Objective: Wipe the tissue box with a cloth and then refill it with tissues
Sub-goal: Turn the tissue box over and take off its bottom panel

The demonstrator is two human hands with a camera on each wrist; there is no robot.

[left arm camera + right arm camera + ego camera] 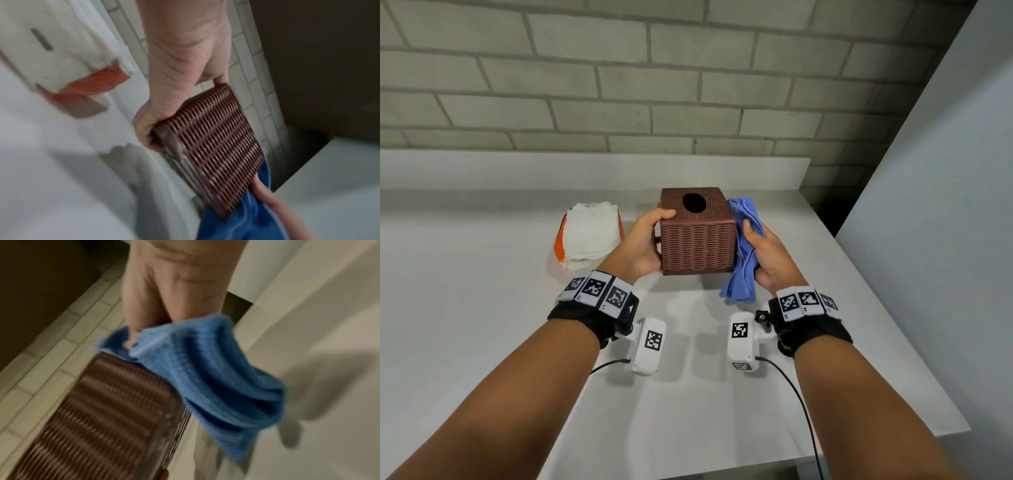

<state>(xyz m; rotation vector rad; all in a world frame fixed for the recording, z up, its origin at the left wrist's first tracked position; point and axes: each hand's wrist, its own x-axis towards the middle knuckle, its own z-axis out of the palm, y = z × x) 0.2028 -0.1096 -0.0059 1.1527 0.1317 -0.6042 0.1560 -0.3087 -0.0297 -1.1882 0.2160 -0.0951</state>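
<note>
Brown woven-pattern cube tissue box (698, 240) sits upright near the middle of the white bench (482, 325), round opening in its top face facing up and showing dark inside. In the left wrist view its lower edge looks lifted off the surface on the near side; whether the box rests fully on the bench, cannot tell.

Left hand (643, 245): grip clamped on the box's left side, thumb hooked over the top left edge, fingers wrapped round the far and lower part of that side. Left wrist view confirms palm flat against the box wall.

Right hand (765, 255): grip closed on a crumpled blue microfibre cloth (744, 250), pressing it against the box's right side. Thumb lies on the outer face of the cloth, pointing up. Cloth reaches from about the box's top right edge down past the bottom edge, with a loose tail hanging toward the bench. Right wrist view is motion-blurred; cloth bunched in folds between hand and box.

White tissue stack in an opened orange-and-clear plastic pack (589, 236) lies on the bench just left of the left hand, apart from the box.

Background: grey brick wall (619, 85) behind the bench; pale panel (945, 205) to the right.
</note>
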